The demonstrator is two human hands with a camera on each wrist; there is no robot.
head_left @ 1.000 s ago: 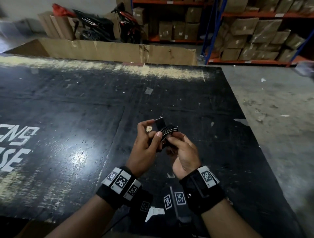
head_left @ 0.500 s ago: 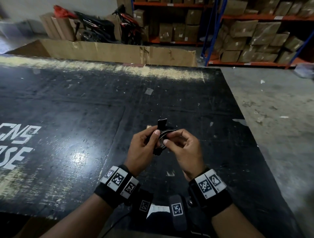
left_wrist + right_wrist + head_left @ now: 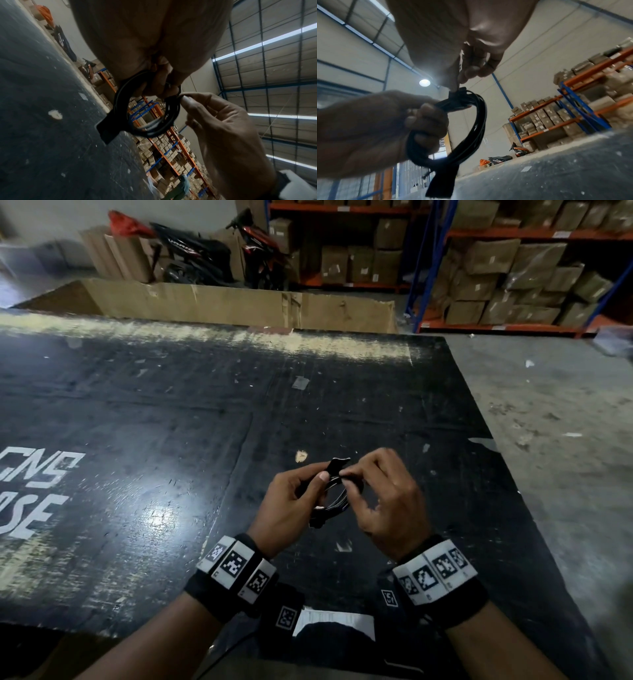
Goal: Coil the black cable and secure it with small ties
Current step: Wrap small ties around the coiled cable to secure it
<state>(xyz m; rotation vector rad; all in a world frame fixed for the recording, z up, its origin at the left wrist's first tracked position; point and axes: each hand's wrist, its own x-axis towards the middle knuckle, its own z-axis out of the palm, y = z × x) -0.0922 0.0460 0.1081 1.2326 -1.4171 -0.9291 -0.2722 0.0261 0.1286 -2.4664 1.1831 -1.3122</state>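
Both hands hold the coiled black cable (image 3: 334, 501) just above the black table (image 3: 171, 440). My left hand (image 3: 317, 484) grips the coil's left side, fingers curled through the loop (image 3: 479, 115). A flat black tie strap (image 3: 337, 465) sticks out from the coil's far side; its free end hangs loose (image 3: 108, 128) (image 3: 443, 182). My right hand (image 3: 349, 474) pinches the coil's rim beside the strap with thumb and forefinger (image 3: 184, 99). The coil (image 3: 173, 115) is several turns thick. Where the strap wraps the cable is hidden by the fingers.
White lettering (image 3: 34, 491) marks the table's left part, and its right edge (image 3: 507, 474) drops to a concrete floor. A white paper slip (image 3: 337, 619) lies near the front edge. A cardboard box (image 3: 239, 302), motorbikes and carton-filled shelves (image 3: 513, 268) stand behind.
My right hand has shifted from below the coil to its top, pinching beside the strap. The coil has dropped a little toward me and the strap's end has tipped rightward.
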